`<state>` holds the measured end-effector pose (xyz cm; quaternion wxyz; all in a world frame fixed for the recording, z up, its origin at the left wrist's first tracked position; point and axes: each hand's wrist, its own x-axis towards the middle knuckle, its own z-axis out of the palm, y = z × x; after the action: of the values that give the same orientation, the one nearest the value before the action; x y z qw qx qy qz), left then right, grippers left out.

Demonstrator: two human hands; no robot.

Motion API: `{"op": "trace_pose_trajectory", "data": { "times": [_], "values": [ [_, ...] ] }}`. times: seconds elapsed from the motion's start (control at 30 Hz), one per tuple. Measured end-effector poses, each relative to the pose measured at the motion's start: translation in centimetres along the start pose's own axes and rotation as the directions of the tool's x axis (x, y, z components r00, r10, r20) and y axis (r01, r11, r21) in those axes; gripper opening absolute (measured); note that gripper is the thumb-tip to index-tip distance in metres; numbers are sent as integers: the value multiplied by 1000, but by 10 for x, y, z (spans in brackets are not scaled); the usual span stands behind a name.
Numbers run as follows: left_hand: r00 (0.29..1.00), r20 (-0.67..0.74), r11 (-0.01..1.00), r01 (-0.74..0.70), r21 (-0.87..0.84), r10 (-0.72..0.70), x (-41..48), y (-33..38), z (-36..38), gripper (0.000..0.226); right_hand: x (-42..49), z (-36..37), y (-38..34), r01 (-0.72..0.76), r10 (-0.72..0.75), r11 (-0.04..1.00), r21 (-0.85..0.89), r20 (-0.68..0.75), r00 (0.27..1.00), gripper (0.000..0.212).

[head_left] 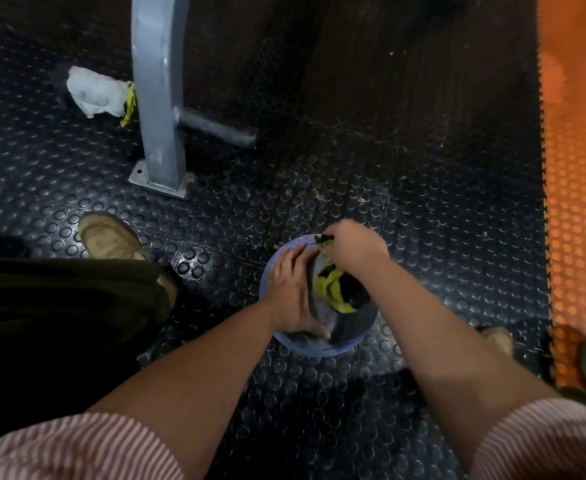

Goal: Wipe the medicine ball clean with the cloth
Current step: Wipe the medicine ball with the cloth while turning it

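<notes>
Currently, on the studded rubber floor (354, 161), the medicine ball (322, 308) sits beneath both hands. Flat, fingers straight, the left hand (291, 289) braces its left side; the right hand (354, 247) grips the bunched yellow-black cloth (333, 289) on top. Risk: the ball rolls away if the bracing is too light.

2 pink-white striped sleeves (77, 448), dark trousers (59, 299), 2 tan shoes (109, 237).

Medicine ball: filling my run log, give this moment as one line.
left hand rests on medicine ball | right hand grips cloth atop it
</notes>
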<state>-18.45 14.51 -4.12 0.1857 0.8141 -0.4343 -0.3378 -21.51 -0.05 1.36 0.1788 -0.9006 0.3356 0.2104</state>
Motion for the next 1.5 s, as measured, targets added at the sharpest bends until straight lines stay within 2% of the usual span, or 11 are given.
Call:
{"op": "trace_pose_trajectory", "data": {
  "times": [0.07,0.17,0.33,0.5,0.63,0.77,0.93,1.03,1.23,1.33,1.5],
  "values": [
    [999,-32,1000,-1,-31,0,-1,-2,-1,142,6,0,-2,13,-14,1000,11,34,999,30],
    [999,-33,996,10,-85,-12,2,-2,-3,139,-16,14,6,21,-21,1000,-5,-67,998,32],
    [999,-30,992,18,-121,-22,3,-3,-2,120,-85,51,18,2,19,993,115,-179,984,45],
    [1000,15,999,26,-36,-26,4,-1,1,128,-70,38,17,-2,25,994,110,-202,979,39],
    [1000,21,1000,19,13,-20,5,1,2,141,-16,9,6,-8,12,999,42,-96,995,29],
    [1000,-4,999,-1,-54,1,5,-3,-5,141,6,-1,-1,9,-10,998,59,18,1000,28],
    [1000,19,997,9,-76,-8,9,-4,-8,131,-46,25,14,38,-20,986,163,-113,993,38],
    [999,48,995,4,-101,1,9,-2,-14,124,-90,49,19,31,36,956,291,-222,974,39],
    [998,51,996,-46,77,42,3,-1,-6,126,-83,48,23,-12,105,913,408,-206,973,26],
    [997,50,982,-64,178,56,-4,-4,4,139,-61,33,25,-36,153,890,455,-221,963,21],
    [998,57,986,-5,167,-5,3,-4,-8,148,-24,23,16,-73,122,947,313,-140,983,27]
  ]
}}
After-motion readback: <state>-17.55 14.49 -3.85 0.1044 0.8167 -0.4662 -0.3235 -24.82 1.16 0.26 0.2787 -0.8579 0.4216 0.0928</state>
